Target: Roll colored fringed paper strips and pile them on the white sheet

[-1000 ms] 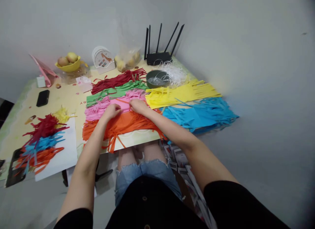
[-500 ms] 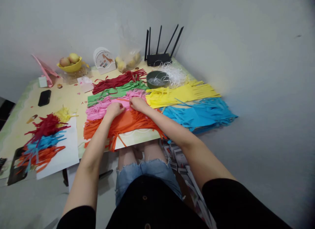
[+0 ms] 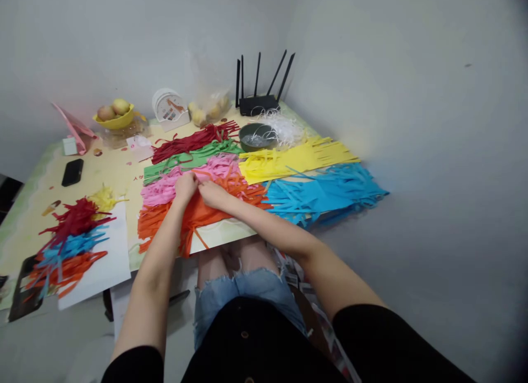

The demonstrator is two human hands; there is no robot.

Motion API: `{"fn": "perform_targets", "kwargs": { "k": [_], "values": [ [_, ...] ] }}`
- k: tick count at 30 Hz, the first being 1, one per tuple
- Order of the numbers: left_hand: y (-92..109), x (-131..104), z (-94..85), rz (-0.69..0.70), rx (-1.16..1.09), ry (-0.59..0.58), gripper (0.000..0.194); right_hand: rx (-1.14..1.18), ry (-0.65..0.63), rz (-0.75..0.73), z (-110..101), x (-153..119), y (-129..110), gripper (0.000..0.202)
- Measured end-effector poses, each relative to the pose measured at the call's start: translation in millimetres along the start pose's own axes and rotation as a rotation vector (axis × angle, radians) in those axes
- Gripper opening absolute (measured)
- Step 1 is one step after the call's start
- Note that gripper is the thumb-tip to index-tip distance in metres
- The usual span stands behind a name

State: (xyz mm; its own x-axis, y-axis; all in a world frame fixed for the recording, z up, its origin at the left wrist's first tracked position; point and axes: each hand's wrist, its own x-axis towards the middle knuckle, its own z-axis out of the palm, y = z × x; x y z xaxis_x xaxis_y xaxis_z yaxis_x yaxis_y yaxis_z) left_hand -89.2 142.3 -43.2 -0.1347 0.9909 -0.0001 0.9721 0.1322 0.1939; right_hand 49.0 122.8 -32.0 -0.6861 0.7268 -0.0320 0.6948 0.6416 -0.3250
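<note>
My left hand (image 3: 186, 186) and my right hand (image 3: 212, 195) nearly meet over the border of the pink fringed paper (image 3: 159, 189) and the orange fringed paper (image 3: 202, 213). Both have curled fingers and seem to pinch orange paper strips between them; the fingertips are small and partly hidden. Green fringed paper (image 3: 198, 156) and dark red fringed paper (image 3: 193, 141) lie behind the pink. To the right are yellow fringed paper (image 3: 292, 160) and blue fringed paper (image 3: 325, 193).
A dark green bowl (image 3: 256, 137) stands beside white shreds (image 3: 284, 127), before a black router (image 3: 259, 105). At left are a phone (image 3: 72, 172), a yellow fruit bowl (image 3: 117, 121) and bundles of cut strips (image 3: 76, 221) on a white sheet (image 3: 117, 251).
My right hand has moved left, close to my left hand. The orange fringe near it has shifted up over part of the pink. The view has moved slightly.
</note>
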Motion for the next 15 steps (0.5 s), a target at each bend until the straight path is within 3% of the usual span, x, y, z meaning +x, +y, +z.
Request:
{"fn": "perform_targets", "kwargs": {
  "k": [4, 8, 12, 15],
  "values": [
    [-2.9, -6.7, -0.1, -0.050, -0.059, 0.107, 0.032, 0.017, -0.010, 0.086, 17.0, 14.0, 1.7, 0.044],
    [-4.8, -10.0, -7.5, -0.145, -0.111, 0.258, 0.036, 0.064, 0.009, 0.232, 19.3, 22.1, 1.7, 0.054],
    [-16.8, -3.0, -31.4, -0.269, -0.182, 0.407, 0.035, 0.122, 0.015, 0.330, 14.2, 28.8, -6.9, 0.059],
    [-39.2, 1.7, -57.3, -0.387, -0.247, 0.505, 0.034, 0.178, 0.021, 0.400, 8.5, 36.8, -5.5, 0.061]
  ]
}}
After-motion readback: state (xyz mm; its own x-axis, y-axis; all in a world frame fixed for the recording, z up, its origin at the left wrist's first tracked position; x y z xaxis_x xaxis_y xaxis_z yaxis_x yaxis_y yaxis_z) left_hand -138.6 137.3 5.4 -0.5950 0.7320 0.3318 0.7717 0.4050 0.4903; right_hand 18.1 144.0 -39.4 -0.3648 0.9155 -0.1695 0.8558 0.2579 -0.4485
